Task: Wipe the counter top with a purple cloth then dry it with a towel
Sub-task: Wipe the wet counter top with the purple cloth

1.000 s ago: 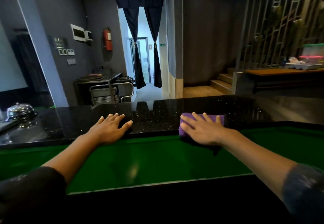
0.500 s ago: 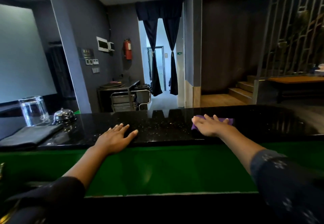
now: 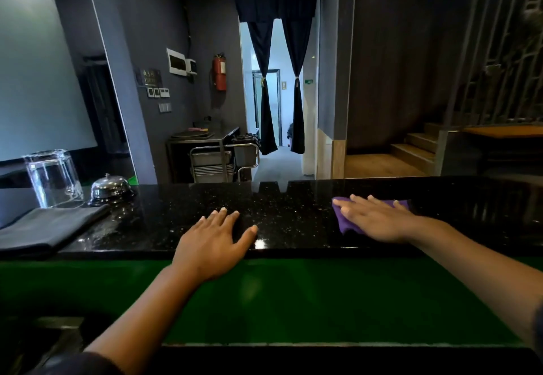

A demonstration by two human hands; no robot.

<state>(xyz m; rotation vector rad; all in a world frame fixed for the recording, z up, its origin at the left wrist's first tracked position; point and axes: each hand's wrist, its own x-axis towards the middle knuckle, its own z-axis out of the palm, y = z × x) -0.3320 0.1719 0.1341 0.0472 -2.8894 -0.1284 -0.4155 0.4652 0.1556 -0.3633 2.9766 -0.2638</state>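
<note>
Purple cloth point(image 3: 346, 223) lies on the right part of the black counter top point(image 3: 293, 216), pinned flat under the right hand point(image 3: 379, 220), fingers spread wide on it. The left hand point(image 3: 213, 245) rests flat, fingers apart, on the near edge. Best to keep even downward pressure and overlap strokes toward the folded dark towel point(image 3: 44, 230) at far left

Your left hand point(image 3: 213, 244) lies flat at the near edge of the counter point(image 3: 293, 213); your right hand point(image 3: 379, 220) presses the cloth point(image 3: 346, 224) further right. Between the 2 hands the black top is bare. Past your right hand it looks bare too, though glare hides the far end. To the left, 3 things block the way: a folded towel point(image 3: 44, 227), a bell point(image 3: 110, 189) and an upturned glass point(image 3: 53, 177).
</note>
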